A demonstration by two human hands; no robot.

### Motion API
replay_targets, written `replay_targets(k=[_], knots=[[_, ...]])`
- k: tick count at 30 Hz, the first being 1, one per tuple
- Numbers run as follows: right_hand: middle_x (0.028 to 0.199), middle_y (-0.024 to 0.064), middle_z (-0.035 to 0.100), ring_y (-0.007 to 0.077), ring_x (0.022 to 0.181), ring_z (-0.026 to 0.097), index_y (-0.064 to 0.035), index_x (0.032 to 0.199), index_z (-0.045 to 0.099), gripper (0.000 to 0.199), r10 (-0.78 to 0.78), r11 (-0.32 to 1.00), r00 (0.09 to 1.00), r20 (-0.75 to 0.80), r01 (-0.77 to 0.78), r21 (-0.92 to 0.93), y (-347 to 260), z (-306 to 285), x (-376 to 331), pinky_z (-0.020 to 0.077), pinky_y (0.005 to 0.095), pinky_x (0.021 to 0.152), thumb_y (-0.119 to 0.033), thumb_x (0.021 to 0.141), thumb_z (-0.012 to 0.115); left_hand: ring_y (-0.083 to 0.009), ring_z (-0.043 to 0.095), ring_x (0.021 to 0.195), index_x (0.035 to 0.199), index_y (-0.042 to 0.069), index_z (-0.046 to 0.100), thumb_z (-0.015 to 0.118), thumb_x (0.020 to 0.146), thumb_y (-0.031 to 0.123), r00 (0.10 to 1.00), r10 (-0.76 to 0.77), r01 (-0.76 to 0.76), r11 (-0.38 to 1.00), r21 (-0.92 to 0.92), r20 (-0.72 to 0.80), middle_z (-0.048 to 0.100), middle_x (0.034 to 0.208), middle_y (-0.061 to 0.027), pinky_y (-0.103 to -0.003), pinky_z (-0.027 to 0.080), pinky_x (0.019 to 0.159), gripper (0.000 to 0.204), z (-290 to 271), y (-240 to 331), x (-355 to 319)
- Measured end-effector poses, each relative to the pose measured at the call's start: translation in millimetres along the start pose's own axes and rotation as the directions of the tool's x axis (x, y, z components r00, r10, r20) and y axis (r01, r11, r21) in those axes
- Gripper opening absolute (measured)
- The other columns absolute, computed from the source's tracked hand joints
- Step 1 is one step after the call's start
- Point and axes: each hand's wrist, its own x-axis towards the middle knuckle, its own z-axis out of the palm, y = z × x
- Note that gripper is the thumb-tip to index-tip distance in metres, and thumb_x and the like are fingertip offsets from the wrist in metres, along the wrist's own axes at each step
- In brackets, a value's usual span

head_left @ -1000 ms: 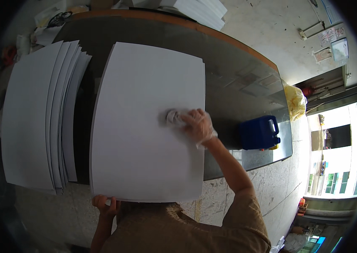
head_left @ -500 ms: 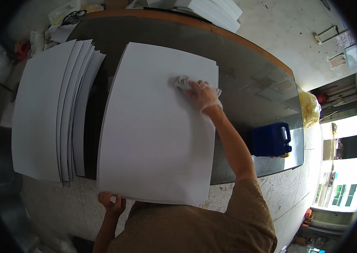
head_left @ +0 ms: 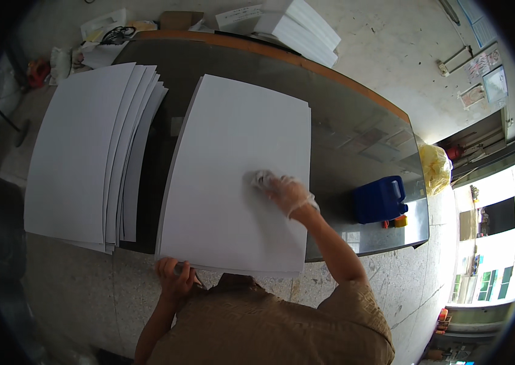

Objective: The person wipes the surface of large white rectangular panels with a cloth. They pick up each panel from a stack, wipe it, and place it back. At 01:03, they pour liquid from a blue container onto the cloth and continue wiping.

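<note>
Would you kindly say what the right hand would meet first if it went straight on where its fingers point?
For the right hand, gripping a crumpled wad, the way looks free across the white sheet; beyond, the fanned sheet stack probably comes first, though depth is unclear.

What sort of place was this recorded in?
Probably a small workshop: stacked white sheets lie on a large dark table, with a blue jerrycan toward its right end.

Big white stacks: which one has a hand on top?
The right stack: the right hand holds a crumpled wad there; no hand touches the left stack.
</note>
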Motion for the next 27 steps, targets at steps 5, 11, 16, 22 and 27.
replay_targets(k=[5,11,16,22,27], knots=[[0.111,0.0155,0.064,0.0350,0.110,0.060,-0.0154,0.126,0.063,0.043,0.007,0.997,1.000,-0.016,-0.008,-0.079,0,-14,17,0.0496,0.0428,0.093,-0.037,0.089,0.064,-0.0357,0.045,0.113,0.119,0.012,0.053,0.069,0.086,0.021,0.999,-0.037,0.036,0.999,-0.022,-0.024,0.044,0.121,-0.0163,-0.055,0.036,0.094,0.038,-3,3,-5],[0.108,0.0206,0.068,0.0379,0.098,0.066,-0.0097,0.124,0.064,0.038,0.518,0.784,0.855,0.000,-0.475,0.400,45,-55,69,0.0525,0.0439,0.087,-0.030,0.093,0.061,-0.0370,0.045,0.112,0.118,0.010,0.054,0.068,0.086,0.019,0.999,-0.028,0.027,0.999,-0.047,-0.025,0.045,0.120,-0.0171,-0.055,0.037,0.094,0.037,-2,5,5],[0.125,0.0178,0.062,0.0365,0.119,0.057,-0.0109,0.130,0.062,0.047,-0.207,0.966,0.913,0.351,0.134,0.222,-63,-26,-9,0.0446,0.0435,0.101,-0.038,0.092,0.065,-0.0377,0.045,0.113,0.118,0.008,0.055,0.068,0.085,0.019,0.998,-0.052,0.051,0.998,-0.044,-0.029,0.045,0.120,-0.0178,-0.056,0.037,0.095,0.036,-3,7,3],[0.107,0.0114,0.067,0.0172,0.096,0.061,-0.0029,0.134,0.056,0.055,0.125,0.723,0.974,0.190,-0.221,0.654,-13,-74,18,0.0484,0.0289,0.086,-0.038,0.093,0.065,-0.0366,0.047,0.112,0.117,0.009,0.057,0.068,0.085,0.019,0.999,-0.041,0.042,0.998,-0.052,0.024,0.047,0.119,-0.0166,-0.055,0.039,0.096,0.036,-13,6,11],[0.104,0.0040,0.067,0.0169,0.088,0.062,-0.0047,0.119,0.061,0.042,0.439,-0.521,0.890,-0.123,0.363,0.773,119,-32,145,0.0518,0.0339,0.082,-0.042,0.100,0.055,-0.0366,0.049,0.111,0.116,0.009,0.058,0.069,0.083,0.017,0.999,-0.028,0.029,0.999,-0.036,0.036,0.047,0.118,-0.0162,-0.055,0.040,0.095,0.036,-16,5,14]])
